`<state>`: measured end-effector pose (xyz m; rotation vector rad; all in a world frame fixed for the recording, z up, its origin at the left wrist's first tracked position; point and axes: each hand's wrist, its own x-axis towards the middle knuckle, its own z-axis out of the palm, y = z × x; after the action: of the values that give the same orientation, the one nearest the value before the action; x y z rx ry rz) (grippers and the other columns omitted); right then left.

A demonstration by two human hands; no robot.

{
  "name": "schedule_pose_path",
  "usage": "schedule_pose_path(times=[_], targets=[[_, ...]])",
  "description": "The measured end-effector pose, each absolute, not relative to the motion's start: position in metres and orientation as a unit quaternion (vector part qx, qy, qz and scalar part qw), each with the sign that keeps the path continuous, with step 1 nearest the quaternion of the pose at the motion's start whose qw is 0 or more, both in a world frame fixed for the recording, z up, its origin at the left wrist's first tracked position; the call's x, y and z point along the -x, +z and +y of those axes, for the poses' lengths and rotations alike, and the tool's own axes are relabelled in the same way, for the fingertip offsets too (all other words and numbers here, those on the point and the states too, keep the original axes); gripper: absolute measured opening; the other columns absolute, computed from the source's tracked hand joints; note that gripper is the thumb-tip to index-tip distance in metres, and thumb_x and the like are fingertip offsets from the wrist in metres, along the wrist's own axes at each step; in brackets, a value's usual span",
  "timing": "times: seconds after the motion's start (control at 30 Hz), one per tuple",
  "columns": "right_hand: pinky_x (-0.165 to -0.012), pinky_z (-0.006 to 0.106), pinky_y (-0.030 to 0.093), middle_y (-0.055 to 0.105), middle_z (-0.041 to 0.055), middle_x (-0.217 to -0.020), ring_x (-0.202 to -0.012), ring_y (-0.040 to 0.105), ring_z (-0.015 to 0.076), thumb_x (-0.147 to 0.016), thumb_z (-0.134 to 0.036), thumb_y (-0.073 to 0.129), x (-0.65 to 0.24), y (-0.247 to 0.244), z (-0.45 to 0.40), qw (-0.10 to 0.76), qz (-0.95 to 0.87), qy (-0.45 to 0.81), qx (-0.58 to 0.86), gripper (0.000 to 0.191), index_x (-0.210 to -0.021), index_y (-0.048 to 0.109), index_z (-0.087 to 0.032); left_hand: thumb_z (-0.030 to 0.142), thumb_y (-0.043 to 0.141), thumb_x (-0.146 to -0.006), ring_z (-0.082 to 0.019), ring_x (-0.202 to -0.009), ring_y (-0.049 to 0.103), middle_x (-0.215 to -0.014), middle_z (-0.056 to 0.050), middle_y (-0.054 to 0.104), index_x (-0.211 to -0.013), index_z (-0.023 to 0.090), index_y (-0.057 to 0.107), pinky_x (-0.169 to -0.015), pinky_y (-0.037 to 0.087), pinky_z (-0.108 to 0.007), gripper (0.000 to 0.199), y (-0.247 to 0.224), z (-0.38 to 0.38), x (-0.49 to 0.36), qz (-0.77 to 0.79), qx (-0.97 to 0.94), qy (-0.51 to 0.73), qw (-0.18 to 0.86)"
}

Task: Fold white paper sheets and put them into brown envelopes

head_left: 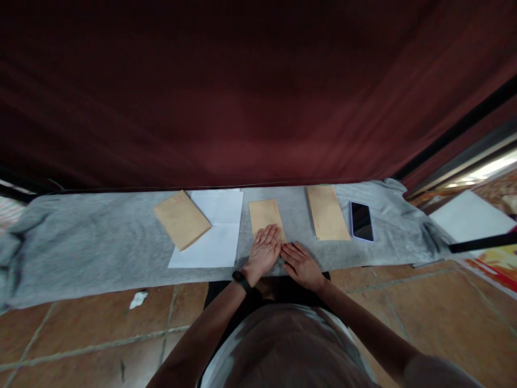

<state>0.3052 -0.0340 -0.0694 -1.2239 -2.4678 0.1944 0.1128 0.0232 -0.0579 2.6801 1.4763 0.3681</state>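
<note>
A brown paper envelope (264, 212) lies flat on the grey cloth in front of me. My left hand (264, 250) rests palm down over its lower part, fingers stretched out, with a dark band on the wrist. Close against it, my right hand (302, 264) lies flat at the envelope's lower right corner, fingers extended. The envelope's near edge is hidden under my hands. To the left, another brown envelope (181, 220) lies askew on top of white paper sheets (226, 229). On the right sits what looks like a stack of brown envelopes (328, 212).
A phone (361, 221) with a dark screen lies right of the stack. Grey cloth (100, 242) covers the narrow surface. A dark red curtain (242, 108) hangs right behind it. White scrap (138, 299) lies on the tiled floor; a white board (472, 218) is at far right.
</note>
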Motion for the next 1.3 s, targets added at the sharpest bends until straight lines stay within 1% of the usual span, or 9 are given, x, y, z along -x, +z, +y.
schedule_pose_path(times=[0.1,0.27,0.47,0.6,0.7,0.8,1.03,1.17,1.3], targets=[[-0.123,0.049,0.035,0.057,0.0094,-0.148,-0.139,0.051,0.0226,-0.101,-0.029,0.051,-0.305,-0.070,-0.033,0.194,-0.877,0.070,0.435,0.045,-0.145,0.054,-0.018,0.030,0.029,-0.104,-0.022,-0.154,0.026,-0.163,-0.010,0.036,-0.155,0.011,0.037,-0.127,0.021,-0.044,0.055,-0.060,0.043,-0.121,0.494,-0.864,0.089,0.040],[-0.121,0.048,0.037,0.057,0.0094,-0.148,-0.138,0.052,0.0224,-0.101,-0.027,0.051,-0.306,-0.068,-0.033,0.201,-0.879,0.073,0.426,0.047,-0.147,0.052,-0.019,0.029,0.028,-0.103,-0.023,-0.156,0.018,-0.165,-0.011,0.032,-0.158,0.009,0.030,-0.128,0.017,-0.049,0.059,-0.062,0.065,-0.131,0.514,-0.853,0.074,0.054],[-0.120,0.047,0.038,0.054,0.0096,-0.151,-0.140,0.050,0.0226,-0.101,-0.029,0.053,-0.307,-0.065,-0.033,0.199,-0.884,0.056,0.419,0.047,-0.148,0.051,-0.021,0.030,0.026,-0.103,-0.023,-0.156,0.018,-0.165,-0.011,0.031,-0.158,0.009,0.030,-0.128,0.014,-0.049,0.059,-0.057,0.078,-0.135,0.526,-0.845,0.079,0.057],[-0.122,0.048,0.035,0.050,0.0095,-0.154,-0.142,0.048,0.0231,-0.102,-0.031,0.053,-0.307,-0.069,-0.034,0.188,-0.890,0.034,0.414,0.049,-0.149,0.049,-0.020,0.029,0.025,-0.104,-0.023,-0.156,0.020,-0.166,-0.011,0.030,-0.158,0.010,0.031,-0.128,0.015,-0.048,0.058,-0.053,0.077,-0.136,0.533,-0.840,0.078,0.061],[-0.122,0.048,0.035,0.054,0.0103,-0.151,-0.140,0.050,0.0231,-0.102,-0.030,0.053,-0.306,-0.073,-0.035,0.184,-0.888,0.026,0.420,0.047,-0.147,0.052,-0.018,0.029,0.026,-0.105,-0.023,-0.156,0.021,-0.165,-0.012,0.031,-0.158,0.009,0.031,-0.128,0.016,-0.047,0.057,-0.054,0.060,-0.134,0.528,-0.844,0.077,0.061],[-0.123,0.047,0.035,0.058,0.0115,-0.146,-0.138,0.052,0.0234,-0.102,-0.027,0.051,-0.305,-0.075,-0.035,0.177,-0.882,0.030,0.436,0.044,-0.144,0.055,-0.016,0.036,0.029,-0.106,-0.023,-0.156,0.020,-0.165,-0.012,0.031,-0.157,0.010,0.031,-0.128,0.018,-0.047,0.058,-0.058,0.026,-0.123,0.490,-0.865,0.093,0.055],[-0.125,0.050,0.030,0.045,0.0079,-0.157,-0.145,0.044,0.0233,-0.104,-0.025,0.042,-0.306,-0.071,-0.036,0.156,-0.879,0.067,0.445,0.053,-0.156,0.039,-0.019,0.053,0.041,-0.102,-0.025,-0.156,0.021,-0.165,-0.015,0.030,-0.158,0.011,0.030,-0.128,0.020,-0.047,0.070,-0.055,-0.038,-0.084,0.436,-0.894,0.093,0.050],[-0.126,0.052,0.026,0.045,0.0096,-0.157,-0.147,0.041,0.0244,-0.106,-0.027,0.037,-0.301,-0.067,-0.039,0.173,-0.867,0.076,0.461,0.052,-0.157,0.038,-0.017,0.054,0.044,-0.101,-0.027,-0.156,0.018,-0.165,-0.017,0.028,-0.157,0.008,0.030,-0.128,0.019,-0.046,0.073,-0.051,-0.040,-0.078,0.436,-0.895,0.081,0.052],[-0.126,0.054,0.022,0.035,0.0115,-0.163,-0.152,0.030,0.0257,-0.107,-0.033,0.032,-0.274,-0.063,-0.047,0.190,-0.855,0.084,0.476,0.056,-0.161,0.027,-0.015,0.047,0.047,-0.100,-0.027,-0.156,0.017,-0.165,-0.019,0.027,-0.157,0.005,0.028,-0.128,0.019,-0.047,0.073,-0.054,-0.039,-0.080,0.440,-0.892,0.079,0.063]])
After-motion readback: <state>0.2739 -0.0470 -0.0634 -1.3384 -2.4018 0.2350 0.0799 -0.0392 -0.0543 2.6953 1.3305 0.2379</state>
